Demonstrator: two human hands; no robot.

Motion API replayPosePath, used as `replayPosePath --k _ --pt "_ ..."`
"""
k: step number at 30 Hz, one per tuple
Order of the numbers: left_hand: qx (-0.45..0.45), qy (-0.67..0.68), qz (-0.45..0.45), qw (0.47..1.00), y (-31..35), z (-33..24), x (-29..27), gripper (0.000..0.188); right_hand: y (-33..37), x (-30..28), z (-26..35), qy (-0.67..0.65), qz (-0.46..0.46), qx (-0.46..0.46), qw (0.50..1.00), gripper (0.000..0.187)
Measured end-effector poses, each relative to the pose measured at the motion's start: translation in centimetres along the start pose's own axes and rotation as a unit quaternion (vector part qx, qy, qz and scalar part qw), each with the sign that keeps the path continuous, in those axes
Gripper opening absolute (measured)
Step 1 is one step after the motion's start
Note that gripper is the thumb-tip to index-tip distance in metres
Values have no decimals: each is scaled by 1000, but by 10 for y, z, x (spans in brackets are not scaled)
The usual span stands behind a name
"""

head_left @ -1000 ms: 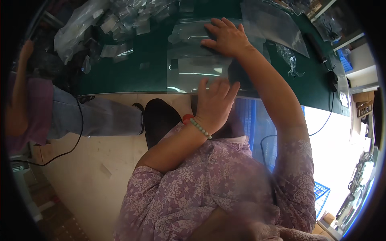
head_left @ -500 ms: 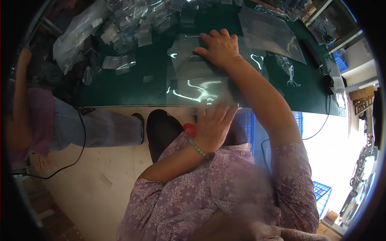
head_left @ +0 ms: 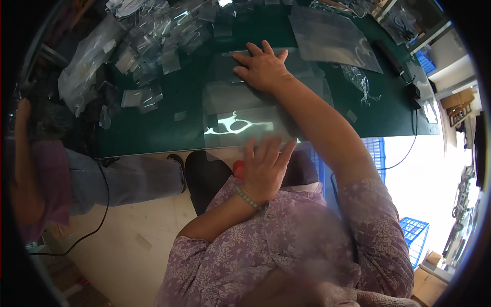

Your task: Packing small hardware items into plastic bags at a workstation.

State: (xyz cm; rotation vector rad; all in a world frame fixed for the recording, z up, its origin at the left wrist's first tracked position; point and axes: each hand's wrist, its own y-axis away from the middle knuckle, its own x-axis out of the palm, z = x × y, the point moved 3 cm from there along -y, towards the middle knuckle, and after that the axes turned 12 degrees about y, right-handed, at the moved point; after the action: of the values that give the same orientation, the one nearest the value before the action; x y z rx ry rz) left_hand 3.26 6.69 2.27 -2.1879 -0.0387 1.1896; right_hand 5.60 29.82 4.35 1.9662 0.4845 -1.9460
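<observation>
Clear plastic sheets (head_left: 220,100) lie overlapped on the green table in front of me, their near part reaching past the table's front edge. My right hand (head_left: 263,67) rests flat on the far part of these sheets, fingers spread. At the near edge, my left hand (head_left: 266,171), with a beaded bracelet at its wrist, has its fingers stretched out over or against the film. Whether it presses on the film is hard to tell. Neither hand grips anything. A bright glare covers the middle of the sheets.
Several small clear bags (head_left: 146,97) are heaped at the far left, beside a large plastic bag (head_left: 87,64). Another clear sheet (head_left: 332,38) lies far right, near a bundle of thin strands (head_left: 360,84). A co-worker's arm (head_left: 23,169) shows at left. Blue crates (head_left: 413,235) stand right.
The view has shifted slightly, so the table's things sit a little further left. Both hands remain spread at the sheets, and the glare on the film has changed shape.
</observation>
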Motion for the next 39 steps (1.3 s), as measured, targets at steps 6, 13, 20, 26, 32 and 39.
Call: replayPosePath --k 6,13,20,26,32,39 --pt "-11 -18 -2 1000 -4 17 -23 56 -10 -5 11 -8 20 33 999 55" --pt "-31 21 83 996 -1 29 -45 67 -21 -3 21 9 14 100 995 55" --pt "-151 11 243 958 -48 18 -51 75 -24 -4 23 27 -12 129 991 54" --pt "-77 -52 92 992 -34 25 -18 97 -29 -9 25 9 14 135 991 54" --pt "-54 12 178 982 -35 18 -30 101 -52 6 -32 -6 62 11 998 55" --pt "-46 27 181 982 -20 21 -34 99 -35 4 -26 10 6 -68 998 52"
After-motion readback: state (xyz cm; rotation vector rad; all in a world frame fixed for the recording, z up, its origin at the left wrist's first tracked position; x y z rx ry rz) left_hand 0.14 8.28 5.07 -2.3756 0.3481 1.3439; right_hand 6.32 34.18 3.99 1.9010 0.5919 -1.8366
